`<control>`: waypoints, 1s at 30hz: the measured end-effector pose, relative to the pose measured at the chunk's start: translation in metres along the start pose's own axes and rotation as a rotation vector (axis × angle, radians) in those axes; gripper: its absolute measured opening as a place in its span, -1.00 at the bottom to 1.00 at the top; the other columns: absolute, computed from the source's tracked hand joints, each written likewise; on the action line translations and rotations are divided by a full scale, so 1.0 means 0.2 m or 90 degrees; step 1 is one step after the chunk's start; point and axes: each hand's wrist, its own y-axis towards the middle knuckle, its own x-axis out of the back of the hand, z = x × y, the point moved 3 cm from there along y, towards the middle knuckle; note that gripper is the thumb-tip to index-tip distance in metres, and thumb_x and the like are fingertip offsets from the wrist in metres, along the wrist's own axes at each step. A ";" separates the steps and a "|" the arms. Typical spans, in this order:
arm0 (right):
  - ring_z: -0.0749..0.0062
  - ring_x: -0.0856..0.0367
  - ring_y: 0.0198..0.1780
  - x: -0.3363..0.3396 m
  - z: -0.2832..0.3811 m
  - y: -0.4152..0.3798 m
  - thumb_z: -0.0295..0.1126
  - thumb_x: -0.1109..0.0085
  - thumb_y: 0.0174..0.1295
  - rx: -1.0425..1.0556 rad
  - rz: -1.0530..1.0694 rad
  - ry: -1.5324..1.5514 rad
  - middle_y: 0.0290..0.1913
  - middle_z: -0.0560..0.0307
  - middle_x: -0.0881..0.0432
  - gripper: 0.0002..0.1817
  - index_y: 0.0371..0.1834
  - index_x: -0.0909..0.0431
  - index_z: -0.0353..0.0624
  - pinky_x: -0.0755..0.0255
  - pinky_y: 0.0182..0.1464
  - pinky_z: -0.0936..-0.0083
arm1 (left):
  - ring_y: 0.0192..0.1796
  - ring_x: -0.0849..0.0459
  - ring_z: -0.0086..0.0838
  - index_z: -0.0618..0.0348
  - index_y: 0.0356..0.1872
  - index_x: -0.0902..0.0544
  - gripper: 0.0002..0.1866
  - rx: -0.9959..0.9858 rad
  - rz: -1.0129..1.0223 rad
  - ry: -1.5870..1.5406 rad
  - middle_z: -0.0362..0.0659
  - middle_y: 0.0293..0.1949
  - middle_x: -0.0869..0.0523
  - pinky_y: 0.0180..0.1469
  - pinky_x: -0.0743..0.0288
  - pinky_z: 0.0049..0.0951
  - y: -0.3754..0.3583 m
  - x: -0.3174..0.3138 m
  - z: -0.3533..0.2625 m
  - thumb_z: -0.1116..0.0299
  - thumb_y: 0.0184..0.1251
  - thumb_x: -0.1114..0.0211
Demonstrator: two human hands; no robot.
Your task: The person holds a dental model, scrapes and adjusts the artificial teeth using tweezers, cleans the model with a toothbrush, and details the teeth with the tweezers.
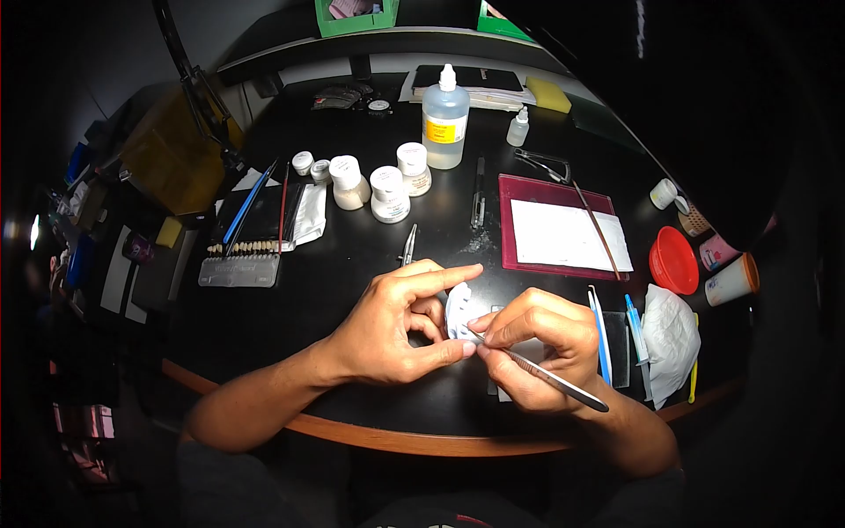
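Observation:
Near the table's front edge my left hand (pixel 400 321) is closed on a white dental model (pixel 459 310), held upright between thumb and fingers. The row of teeth shows along its edge. In my right hand (pixel 546 345) is a slim metal dental instrument (pixel 556 382), gripped like a pen. Its tip meets the lower part of the model, close to the left thumb; the exact contact is too small to make out. Just beyond the left hand lies a pair of metal tweezers (pixel 409 245).
Behind stand several white-capped powder jars (pixel 389 195) and a large dropper bottle (pixel 445 123). On the left lies a tooth shade guide (pixel 239 268). To the right are a maroon tray (pixel 509 220) with white paper, a red bowl (pixel 674 260), a syringe (pixel 635 330) and crumpled tissue (pixel 671 339).

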 end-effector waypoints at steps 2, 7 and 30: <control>0.30 -0.83 -0.31 0.00 0.00 0.00 -0.76 -0.34 -0.09 0.000 -0.005 -0.004 -0.41 -0.03 -0.72 -0.85 -0.43 -0.66 -0.35 -0.71 -0.21 0.50 | -0.03 -0.73 -0.53 0.42 0.52 -0.33 -0.22 0.005 0.027 -0.070 -0.08 0.08 -0.43 0.05 -0.74 -0.59 0.00 0.01 0.02 0.71 0.26 -0.42; 0.29 -0.82 -0.32 0.02 0.02 0.02 -0.76 -0.33 -0.09 0.022 -0.025 -0.019 -0.42 -0.03 -0.72 -0.85 -0.43 -0.66 -0.35 -0.74 -0.13 0.44 | 0.07 -0.76 -0.35 0.43 0.51 -0.31 -0.29 0.085 -0.008 -0.211 0.00 0.09 -0.50 0.16 -0.76 -0.40 0.01 0.00 -0.01 0.77 0.33 -0.30; 0.34 -0.76 -0.38 0.03 0.03 0.02 -0.77 -0.33 -0.10 0.046 -0.062 0.044 -0.47 -0.01 -0.71 -0.85 -0.46 -0.67 -0.34 -0.78 0.02 0.17 | -0.02 -0.83 -0.36 0.32 0.14 -0.48 -0.54 0.086 0.004 -0.301 0.02 -0.11 -0.77 0.07 -0.80 -0.36 0.01 0.01 -0.01 0.70 0.28 -0.46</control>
